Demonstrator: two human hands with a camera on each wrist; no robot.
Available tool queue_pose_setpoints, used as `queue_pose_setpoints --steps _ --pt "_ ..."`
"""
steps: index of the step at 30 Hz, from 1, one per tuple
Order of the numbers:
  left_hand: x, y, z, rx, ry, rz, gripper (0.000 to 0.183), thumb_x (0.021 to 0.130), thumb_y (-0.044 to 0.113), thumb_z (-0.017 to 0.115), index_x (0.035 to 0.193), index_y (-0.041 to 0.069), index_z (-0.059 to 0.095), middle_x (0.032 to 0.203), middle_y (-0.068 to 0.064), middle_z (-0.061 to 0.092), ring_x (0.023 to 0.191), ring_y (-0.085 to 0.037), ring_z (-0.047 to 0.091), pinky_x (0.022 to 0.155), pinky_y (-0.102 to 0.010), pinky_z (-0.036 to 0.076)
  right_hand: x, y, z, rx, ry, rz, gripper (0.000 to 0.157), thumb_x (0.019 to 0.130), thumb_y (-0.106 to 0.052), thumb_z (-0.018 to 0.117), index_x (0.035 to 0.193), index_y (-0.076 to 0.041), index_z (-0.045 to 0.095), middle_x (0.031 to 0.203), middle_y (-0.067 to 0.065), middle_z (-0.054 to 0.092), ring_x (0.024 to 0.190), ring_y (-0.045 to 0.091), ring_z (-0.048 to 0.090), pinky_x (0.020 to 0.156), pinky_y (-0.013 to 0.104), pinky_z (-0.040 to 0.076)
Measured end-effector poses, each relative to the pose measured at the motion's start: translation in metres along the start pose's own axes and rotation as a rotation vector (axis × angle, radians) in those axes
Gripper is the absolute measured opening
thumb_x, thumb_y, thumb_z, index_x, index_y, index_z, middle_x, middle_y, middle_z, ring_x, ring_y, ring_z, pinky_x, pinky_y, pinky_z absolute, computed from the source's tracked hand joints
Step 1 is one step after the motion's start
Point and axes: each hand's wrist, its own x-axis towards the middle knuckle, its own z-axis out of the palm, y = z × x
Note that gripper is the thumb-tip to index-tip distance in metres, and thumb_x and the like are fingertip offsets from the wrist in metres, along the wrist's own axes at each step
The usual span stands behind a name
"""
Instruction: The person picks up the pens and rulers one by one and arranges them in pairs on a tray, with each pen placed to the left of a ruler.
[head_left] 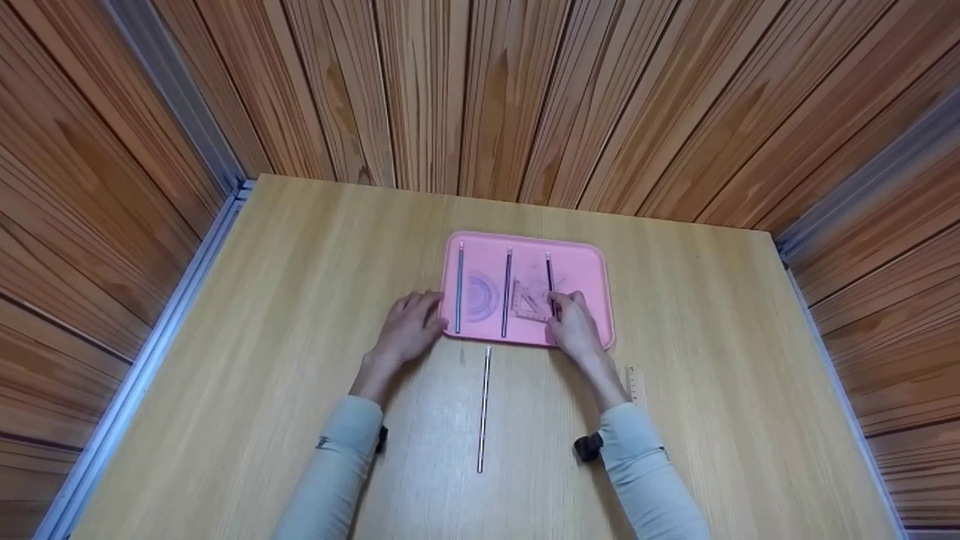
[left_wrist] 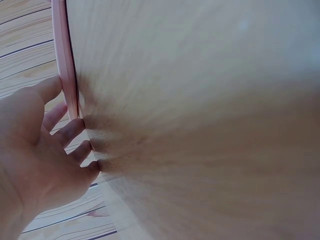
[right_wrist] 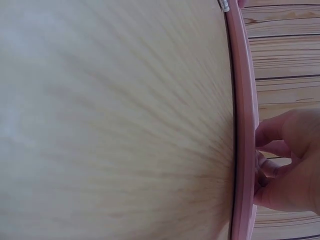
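Observation:
My right hand (head_left: 576,324) pinches the lower part of a dark pencil (head_left: 550,271) at the right of the pink tray (head_left: 585,259). In the right wrist view its fingers (right_wrist: 272,127) reach behind the tray rim, which hides the pencil. Against the tray's lower left corner rests my left hand (head_left: 409,326), its thumb touching the rim (left_wrist: 65,55) and its other fingers spread down to the tabletop in the left wrist view. A greenish pencil (head_left: 460,289) and another dark pencil (head_left: 507,292) lie lengthwise in the tray. Between them is a clear protractor (head_left: 484,298); a clear set square (head_left: 529,302) lies farther right.
A silvery pencil (head_left: 484,409) lies on the wooden table (head_left: 300,255) between my forearms. Partly behind my right wrist is a ruler (head_left: 634,384). Wood-plank walls (head_left: 495,97) with metal framing enclose the table's back and sides.

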Motion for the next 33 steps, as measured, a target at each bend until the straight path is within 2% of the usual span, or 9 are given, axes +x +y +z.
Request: queue_pose_setpoints --steps 7,20,33 --pt "-0.0003 0.0001 -0.0002 0.029 -0.001 0.021 0.055 0.101 0.039 0.052 0.152 0.025 0.039 0.158 -0.008 0.037 0.152 -0.031 0.02 0.125 -0.052 0.015 -0.0013 -0.0011 0.0045 -0.001 0.048 -0.047 0.045 0.085 0.005 0.059 0.13 0.006 0.06 0.111 0.025 0.054 0.098 0.036 0.06 0.093 0.048 0.052" --pt "-0.0003 0.0005 -0.0012 0.014 0.002 0.013 0.055 0.101 0.04 0.052 0.152 0.026 0.039 0.158 -0.006 0.038 0.152 -0.029 0.021 0.125 -0.051 0.016 0.0017 -0.0013 0.0093 0.041 0.076 -0.045 0.044 0.087 0.006 0.057 0.13 0.006 0.06 0.115 0.024 0.059 0.107 0.037 0.061 0.1 0.047 0.05" --pt "-0.0016 0.0019 -0.0012 0.02 0.008 0.016 0.054 0.101 0.039 0.053 0.152 0.025 0.04 0.157 -0.006 0.038 0.151 -0.031 0.021 0.125 -0.052 0.016 -0.0014 0.0039 0.0085 0.089 0.107 -0.031 0.042 0.085 0.006 0.056 0.127 0.008 0.062 0.111 0.024 0.057 0.097 0.034 0.061 0.092 0.046 0.052"
